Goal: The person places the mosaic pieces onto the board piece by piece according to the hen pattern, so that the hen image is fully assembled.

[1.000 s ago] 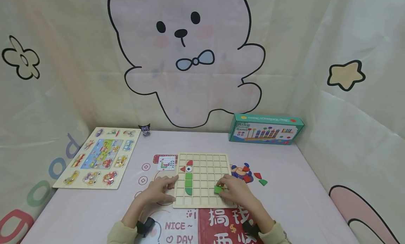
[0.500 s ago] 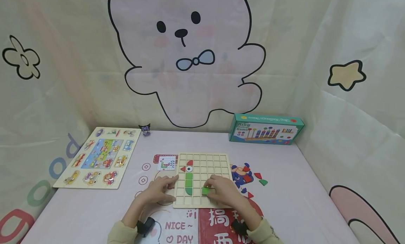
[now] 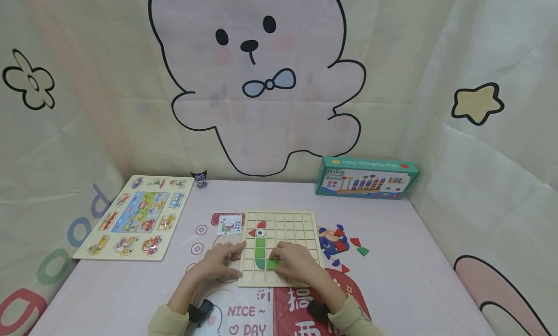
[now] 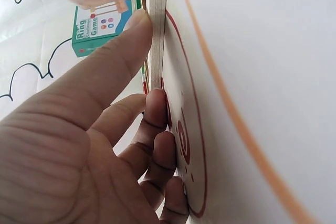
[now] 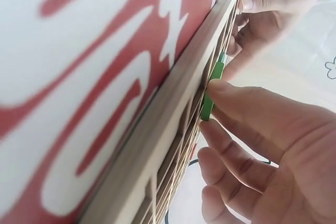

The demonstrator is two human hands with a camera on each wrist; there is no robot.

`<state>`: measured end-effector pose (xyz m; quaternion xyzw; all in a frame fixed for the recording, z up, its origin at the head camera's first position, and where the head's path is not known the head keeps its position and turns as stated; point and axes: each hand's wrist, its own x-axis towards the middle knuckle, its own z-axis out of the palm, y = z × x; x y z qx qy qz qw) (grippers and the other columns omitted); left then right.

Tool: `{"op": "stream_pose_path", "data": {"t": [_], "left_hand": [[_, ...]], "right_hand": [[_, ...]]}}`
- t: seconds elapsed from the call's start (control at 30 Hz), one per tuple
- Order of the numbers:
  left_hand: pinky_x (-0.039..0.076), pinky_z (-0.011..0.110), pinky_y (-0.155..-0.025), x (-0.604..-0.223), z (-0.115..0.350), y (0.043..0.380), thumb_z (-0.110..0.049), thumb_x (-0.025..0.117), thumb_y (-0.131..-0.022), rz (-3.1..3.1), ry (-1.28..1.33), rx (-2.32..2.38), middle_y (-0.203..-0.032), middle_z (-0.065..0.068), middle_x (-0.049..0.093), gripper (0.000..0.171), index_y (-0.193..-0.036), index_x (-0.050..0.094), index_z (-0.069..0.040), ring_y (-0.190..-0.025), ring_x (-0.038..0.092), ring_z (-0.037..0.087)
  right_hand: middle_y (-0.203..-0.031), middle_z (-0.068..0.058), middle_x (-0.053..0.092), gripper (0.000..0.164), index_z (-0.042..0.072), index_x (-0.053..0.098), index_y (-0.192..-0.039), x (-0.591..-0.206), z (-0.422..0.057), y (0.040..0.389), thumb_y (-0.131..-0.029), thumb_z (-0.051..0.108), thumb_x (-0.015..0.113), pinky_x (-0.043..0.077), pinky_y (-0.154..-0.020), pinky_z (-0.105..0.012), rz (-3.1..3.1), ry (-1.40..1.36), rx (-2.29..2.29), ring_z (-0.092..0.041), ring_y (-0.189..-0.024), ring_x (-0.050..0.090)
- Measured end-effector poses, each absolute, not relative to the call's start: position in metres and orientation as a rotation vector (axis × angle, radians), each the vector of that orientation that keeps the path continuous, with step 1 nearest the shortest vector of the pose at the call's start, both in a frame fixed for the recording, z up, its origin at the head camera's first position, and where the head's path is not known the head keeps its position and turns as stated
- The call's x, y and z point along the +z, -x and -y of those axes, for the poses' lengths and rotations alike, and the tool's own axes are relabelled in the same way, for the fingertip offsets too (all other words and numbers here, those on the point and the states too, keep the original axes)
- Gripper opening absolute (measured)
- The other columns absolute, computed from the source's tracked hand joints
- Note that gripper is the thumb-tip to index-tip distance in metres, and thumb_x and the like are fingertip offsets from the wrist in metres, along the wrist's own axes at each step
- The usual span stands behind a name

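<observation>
My right hand [image 3: 297,262] pinches a green square tile [image 5: 212,93] between thumb and fingers, low over the wooden grid board [image 3: 293,224]. In the head view this tile [image 3: 271,265] sits just right of the green rounded tile [image 3: 260,264], at the foot of a column of tiles. Above that come two green squares and a green-white piece, an eye tile [image 3: 260,233], and red pieces [image 3: 261,224] around it. My left hand [image 3: 221,261] touches the board's left edge with thumb and fingertips. In the left wrist view its thumb [image 4: 137,24] rests against the edge.
Loose red and green pieces [image 3: 355,241] lie right of the board. A pattern card [image 3: 229,225] sits at its upper left. Farther off are a picture puzzle board [image 3: 104,249], a small dark figurine [image 3: 200,179] and a green game box [image 3: 362,178].
My right hand has slid left across the board with the green square tile, from its right part to beside the tile column. The left hand has stayed at the board's edge.
</observation>
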<state>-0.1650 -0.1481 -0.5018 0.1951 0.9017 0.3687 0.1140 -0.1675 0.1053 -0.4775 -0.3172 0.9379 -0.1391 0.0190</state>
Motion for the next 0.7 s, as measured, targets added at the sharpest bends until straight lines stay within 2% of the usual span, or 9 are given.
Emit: {"op": "stream_pose_path", "data": {"t": [0.2,0.7], "left_hand": [[0.025,0.032,-0.068,-0.502,0.148,0.165,-0.029,0.079,-0.068,-2.645,-0.565,1.079,-0.088,-0.001,0.048,0.077,-0.137,0.047,-0.014,-0.080,0.035,0.016],[0.024,0.033,-0.069,-0.503,0.149,0.166,-0.030,0.079,-0.068,-2.650,-0.577,1.067,-0.088,-0.002,0.048,0.077,-0.137,0.047,-0.014,-0.080,0.034,0.015]], "right_hand": [[-0.086,0.009,0.058,0.022,0.018,0.072,-0.097,-0.477,-0.102,0.169,-0.076,0.023,0.073,0.040,-0.063,-0.020,-2.907,0.962,-0.419,-0.003,-0.072,0.047],[-0.092,0.007,0.061,0.023,0.019,0.072,-0.101,-0.478,-0.116,0.168,-0.078,0.023,0.071,0.041,-0.064,-0.022,-2.918,0.916,-0.455,-0.004,-0.074,0.050]]}}
